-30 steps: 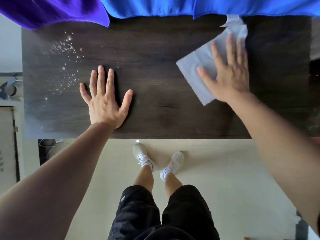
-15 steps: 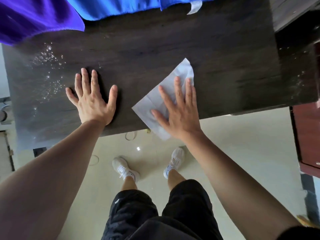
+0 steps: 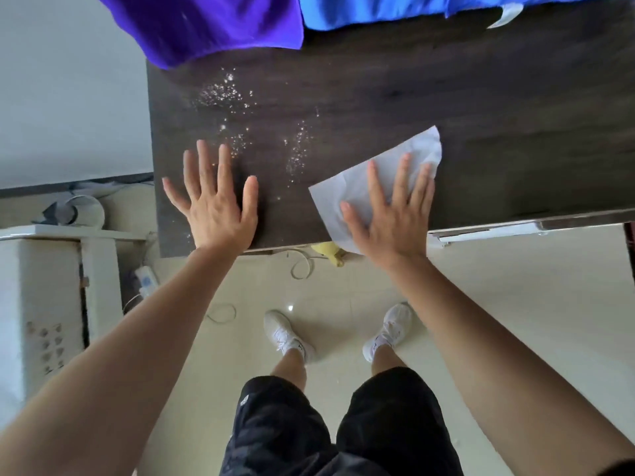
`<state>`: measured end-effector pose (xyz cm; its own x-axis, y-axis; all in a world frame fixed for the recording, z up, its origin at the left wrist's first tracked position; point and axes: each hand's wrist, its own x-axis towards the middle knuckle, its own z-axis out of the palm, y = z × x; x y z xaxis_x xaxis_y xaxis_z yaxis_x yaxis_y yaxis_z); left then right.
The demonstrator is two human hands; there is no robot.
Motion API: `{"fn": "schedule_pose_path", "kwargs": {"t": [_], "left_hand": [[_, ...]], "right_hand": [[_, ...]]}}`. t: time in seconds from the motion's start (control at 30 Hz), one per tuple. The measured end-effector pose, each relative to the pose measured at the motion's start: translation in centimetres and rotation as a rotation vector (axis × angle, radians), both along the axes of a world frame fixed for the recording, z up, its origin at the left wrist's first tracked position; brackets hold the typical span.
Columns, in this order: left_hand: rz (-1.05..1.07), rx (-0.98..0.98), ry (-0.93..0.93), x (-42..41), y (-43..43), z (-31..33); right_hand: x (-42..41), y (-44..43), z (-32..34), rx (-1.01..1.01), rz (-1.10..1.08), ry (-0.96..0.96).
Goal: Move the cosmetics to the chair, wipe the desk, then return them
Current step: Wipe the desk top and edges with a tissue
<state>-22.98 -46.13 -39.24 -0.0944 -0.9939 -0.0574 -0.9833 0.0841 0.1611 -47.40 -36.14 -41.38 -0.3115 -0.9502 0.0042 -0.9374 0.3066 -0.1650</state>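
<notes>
None of the cosmetics show on the dark wooden table (image 3: 498, 132), so I judge the clearing step done; where they now sit is out of view. Wiping looks midway: the right hand (image 3: 391, 218), fingers straight and spread, presses a white paper wipe (image 3: 350, 182) flat near the front edge, while glinting white specks (image 3: 299, 149) lie just left of it. The left hand (image 3: 216, 207) rests flat, holding nothing. Returning the cosmetics is not yet done.

The left hand (image 3: 216, 204) is lying flat on the desk (image 3: 412, 91) near its front left corner. To its right, the right hand (image 3: 391, 218) is pressing flat on a wipe (image 3: 374, 166) overhanging the front edge. Specks (image 3: 226, 94), possibly droplets, are lying behind the left hand. Fabrics (image 3: 223, 25) are covering the rear edge.
</notes>
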Motion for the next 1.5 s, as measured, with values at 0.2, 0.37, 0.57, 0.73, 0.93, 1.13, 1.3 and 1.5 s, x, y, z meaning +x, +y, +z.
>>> {"fn": "schedule_pose_path", "kwargs": {"t": [0.2,0.37,0.57,0.73,0.93,1.13,1.3,1.5], "left_hand": [[0.182,0.060,0.025,8.0,-1.6,-0.5],[0.142,0.041,0.066,8.1,-1.3,-0.8],[0.081,0.077,0.035,8.2,-1.5,-0.9],[0.078,0.090,0.031,8.2,-2.1,-0.8],[0.082,0.055,0.037,8.4,-1.9,-0.9],[0.076,0.056,0.023,8.4,-1.8,-0.9],[0.084,0.045,0.045,8.2,-1.8,-0.7],[0.084,0.028,0.064,8.1,-1.9,-0.7]], "right_hand": [[13.2,-6.2,0.1,0.006,0.188,-0.096],[11.0,-8.3,-0.1,0.106,0.283,-0.025],[1.7,-10.0,0.8,0.235,-0.109,0.000],[1.0,-12.7,1.0,0.244,-0.249,0.004],[7.4,-17.6,1.0,0.186,0.058,-0.041],[7.3,-13.7,0.9,0.231,0.557,-0.022],[-0.8,-14.2,1.3,0.211,0.279,0.006],[1.4,-21.5,1.3,0.188,-0.016,-0.012]]}}
